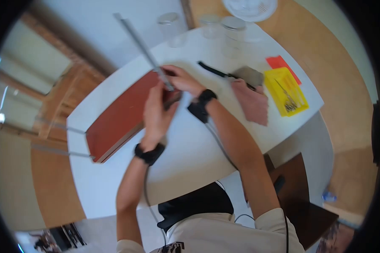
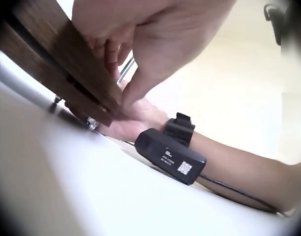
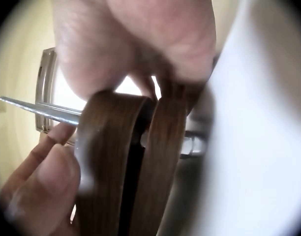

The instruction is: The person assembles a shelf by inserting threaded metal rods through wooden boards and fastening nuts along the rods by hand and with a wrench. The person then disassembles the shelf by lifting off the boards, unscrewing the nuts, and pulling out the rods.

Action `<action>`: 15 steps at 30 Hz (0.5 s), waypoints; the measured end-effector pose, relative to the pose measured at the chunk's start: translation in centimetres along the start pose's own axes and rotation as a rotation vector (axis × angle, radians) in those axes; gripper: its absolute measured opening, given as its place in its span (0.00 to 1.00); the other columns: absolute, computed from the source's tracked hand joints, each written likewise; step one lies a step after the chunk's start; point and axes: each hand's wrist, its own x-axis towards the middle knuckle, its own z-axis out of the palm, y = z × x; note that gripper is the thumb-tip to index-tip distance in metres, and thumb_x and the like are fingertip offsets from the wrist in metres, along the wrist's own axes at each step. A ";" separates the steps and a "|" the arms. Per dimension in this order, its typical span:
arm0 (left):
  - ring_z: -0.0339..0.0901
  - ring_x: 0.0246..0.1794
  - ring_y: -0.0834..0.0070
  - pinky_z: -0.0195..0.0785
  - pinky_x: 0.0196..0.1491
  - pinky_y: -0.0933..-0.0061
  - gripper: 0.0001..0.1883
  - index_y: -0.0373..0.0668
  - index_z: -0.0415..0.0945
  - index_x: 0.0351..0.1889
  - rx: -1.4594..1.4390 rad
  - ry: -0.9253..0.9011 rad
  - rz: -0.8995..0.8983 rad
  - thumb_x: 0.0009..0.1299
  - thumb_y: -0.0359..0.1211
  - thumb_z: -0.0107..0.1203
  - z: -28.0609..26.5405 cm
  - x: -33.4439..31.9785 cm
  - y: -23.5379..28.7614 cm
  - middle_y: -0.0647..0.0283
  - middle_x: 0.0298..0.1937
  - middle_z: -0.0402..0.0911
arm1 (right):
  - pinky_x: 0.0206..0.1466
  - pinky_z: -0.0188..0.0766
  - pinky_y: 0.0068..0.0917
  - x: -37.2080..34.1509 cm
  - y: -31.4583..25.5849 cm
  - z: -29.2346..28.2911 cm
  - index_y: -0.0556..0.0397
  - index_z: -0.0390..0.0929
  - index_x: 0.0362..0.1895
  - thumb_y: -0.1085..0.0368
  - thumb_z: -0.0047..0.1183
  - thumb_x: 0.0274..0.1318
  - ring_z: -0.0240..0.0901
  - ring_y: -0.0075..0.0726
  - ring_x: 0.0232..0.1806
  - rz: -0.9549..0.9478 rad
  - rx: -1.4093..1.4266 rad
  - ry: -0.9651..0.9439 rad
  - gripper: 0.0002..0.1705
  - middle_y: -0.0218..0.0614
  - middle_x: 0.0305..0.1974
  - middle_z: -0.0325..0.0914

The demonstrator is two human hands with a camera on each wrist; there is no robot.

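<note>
A folded reddish-brown wooden panel piece (image 1: pixel 118 107) with metal legs lies diagonally on the white table (image 1: pixel 190 147). Its edge shows two brown layers with a dark gap between. One metal leg (image 1: pixel 137 40) rises from its right end, passing between both hands. My left hand (image 1: pixel 155 114) holds the panel's near edge by that end, fingers on top beside the leg's base, thumb on the side. Around the far right corner, my right hand (image 1: pixel 183 80) grips the panel, its palm against the end in the right wrist view. Some fingers are hidden behind the wood.
Right of the hands lie a black-handled tool (image 1: pixel 213 69), a pink cloth (image 1: pixel 251 103) and a grey piece (image 1: pixel 247 76). A yellow tray (image 1: pixel 271 86) holds small metal parts, with a red sheet (image 1: pixel 276 62) beside it. Lidded jars (image 1: pixel 233 36) stand at the back.
</note>
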 end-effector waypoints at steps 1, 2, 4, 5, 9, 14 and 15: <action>0.80 0.54 0.51 0.74 0.57 0.58 0.41 0.38 0.64 0.73 0.017 -0.105 -0.030 0.60 0.24 0.69 -0.5 0.3 0.0 0.49 0.55 0.79 | 0.45 0.77 0.22 0.5 0.1 -0.3 0.53 0.74 0.68 0.64 0.59 0.66 0.76 0.21 0.49 0.017 0.000 -0.044 0.27 0.30 0.50 0.80; 0.81 0.56 0.57 0.74 0.60 0.60 0.38 0.37 0.65 0.73 -0.042 -0.158 -0.057 0.63 0.22 0.67 -0.8 0.4 0.0 0.51 0.57 0.81 | 0.45 0.77 0.21 -0.2 -1.7 -0.3 0.51 0.75 0.66 0.66 0.57 0.65 0.76 0.21 0.49 0.075 -0.041 -0.049 0.25 0.29 0.50 0.80; 0.80 0.54 0.73 0.73 0.59 0.69 0.28 0.37 0.69 0.70 -0.293 -0.109 -0.222 0.71 0.18 0.59 -0.9 1.1 0.7 0.59 0.55 0.83 | 0.55 0.76 0.27 0.9 -0.3 -0.7 0.51 0.78 0.61 0.63 0.58 0.61 0.77 0.29 0.51 -0.055 0.004 -0.068 0.23 0.32 0.51 0.81; 0.79 0.48 0.76 0.72 0.56 0.73 0.26 0.36 0.70 0.68 -0.341 -0.043 -0.262 0.71 0.20 0.61 -0.5 1.4 -0.5 0.64 0.48 0.81 | 0.59 0.74 0.30 1.6 0.6 -0.9 0.52 0.80 0.60 0.61 0.59 0.60 0.77 0.31 0.53 -0.026 0.037 -0.098 0.24 0.34 0.51 0.82; 0.74 0.60 0.71 0.64 0.65 0.70 0.29 0.36 0.64 0.74 -0.231 -0.128 -0.339 0.76 0.26 0.60 -0.3 0.8 -1.6 0.60 0.62 0.76 | 0.53 0.76 0.33 1.6 0.6 -1.3 0.54 0.85 0.52 0.59 0.63 0.55 0.79 0.33 0.47 -0.102 -0.057 -0.026 0.21 0.35 0.43 0.85; 0.73 0.68 0.67 0.56 0.74 0.66 0.26 0.35 0.71 0.71 -0.085 -0.125 -0.466 0.84 0.43 0.49 -1.7 -0.2 0.0 0.54 0.67 0.78 | 0.43 0.79 0.38 1.9 2.0 -0.1 0.53 0.88 0.40 0.59 0.67 0.43 0.83 0.41 0.36 -0.080 -0.114 0.120 0.18 0.41 0.33 0.86; 0.73 0.68 0.66 0.57 0.74 0.66 0.27 0.35 0.71 0.71 -0.055 -0.072 -0.479 0.84 0.46 0.48 -1.8 -0.4 -0.7 0.53 0.67 0.78 | 0.44 0.79 0.39 2.1 2.4 0.4 0.54 0.87 0.40 0.58 0.67 0.42 0.83 0.42 0.37 -0.068 -0.150 0.157 0.19 0.42 0.33 0.86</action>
